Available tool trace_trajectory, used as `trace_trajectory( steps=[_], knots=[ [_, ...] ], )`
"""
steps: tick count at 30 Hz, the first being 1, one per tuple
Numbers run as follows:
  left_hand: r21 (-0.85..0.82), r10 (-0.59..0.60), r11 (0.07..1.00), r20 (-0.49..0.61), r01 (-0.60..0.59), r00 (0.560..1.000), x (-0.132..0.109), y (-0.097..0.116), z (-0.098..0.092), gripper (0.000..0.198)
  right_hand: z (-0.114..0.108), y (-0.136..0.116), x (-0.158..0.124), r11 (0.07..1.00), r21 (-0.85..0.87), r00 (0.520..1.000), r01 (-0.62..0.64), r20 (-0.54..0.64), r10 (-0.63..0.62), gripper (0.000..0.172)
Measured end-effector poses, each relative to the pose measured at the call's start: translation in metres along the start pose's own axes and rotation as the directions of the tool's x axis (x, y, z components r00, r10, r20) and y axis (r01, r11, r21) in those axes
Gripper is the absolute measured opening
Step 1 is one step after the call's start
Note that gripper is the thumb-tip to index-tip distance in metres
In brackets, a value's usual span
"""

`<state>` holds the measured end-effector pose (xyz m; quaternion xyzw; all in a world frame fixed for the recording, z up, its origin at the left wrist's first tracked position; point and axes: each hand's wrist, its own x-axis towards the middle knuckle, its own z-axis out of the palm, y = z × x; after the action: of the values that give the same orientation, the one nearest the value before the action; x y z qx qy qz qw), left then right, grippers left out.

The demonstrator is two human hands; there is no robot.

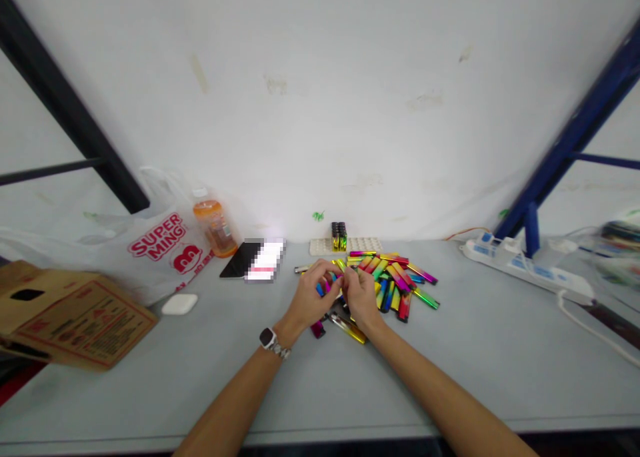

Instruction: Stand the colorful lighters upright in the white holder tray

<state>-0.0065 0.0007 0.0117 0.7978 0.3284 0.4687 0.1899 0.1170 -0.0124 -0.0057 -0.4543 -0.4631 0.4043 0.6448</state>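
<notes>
A heap of shiny rainbow-coloured sticks (395, 278) lies on the grey table (480, 350), just past my hands. My left hand (314, 298), with a watch on its wrist, is closed round several of these sticks. My right hand (361, 295) meets it from the right, fingers pinched on a yellow stick between the two hands. More sticks (345, 326) poke out below my hands. Behind the heap lies a white tray (361, 245) with a few sticks (339, 235) standing upright in it.
A phone (253, 259), an orange bottle (215, 226), a white plastic bag (160, 247), a small white case (179, 303) and a cardboard box (70, 317) lie to the left. A white power strip (520, 265) with cables lies at the right. A white wall rises behind.
</notes>
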Motion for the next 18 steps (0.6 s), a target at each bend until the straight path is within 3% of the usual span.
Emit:
trace_trajectory(
  steps=[7, 13, 18],
  knots=[
    [-0.006, 0.0, 1.0, -0.005, 0.0, 1.0, -0.001, -0.001, 0.0009, 0.01, -0.0012, 0.0043, 0.0022, 1.0, -0.013, 1.0, 0.018, 0.015, -0.018, 0.041],
    [-0.025, 0.006, 1.0, 0.009, -0.006, 1.0, -0.0015, -0.0034, 0.0014, 0.009, -0.0014, -0.0045, -0.0045, 0.999, 0.03, 0.998, -0.038, 0.059, 0.036, 0.05],
    [-0.007, 0.012, 1.0, 0.018, -0.011, 1.0, -0.0013, -0.0026, 0.0005, 0.009, -0.004, 0.0025, -0.0029, 1.0, -0.014, 0.999, 0.017, 0.045, -0.016, 0.051]
  ],
)
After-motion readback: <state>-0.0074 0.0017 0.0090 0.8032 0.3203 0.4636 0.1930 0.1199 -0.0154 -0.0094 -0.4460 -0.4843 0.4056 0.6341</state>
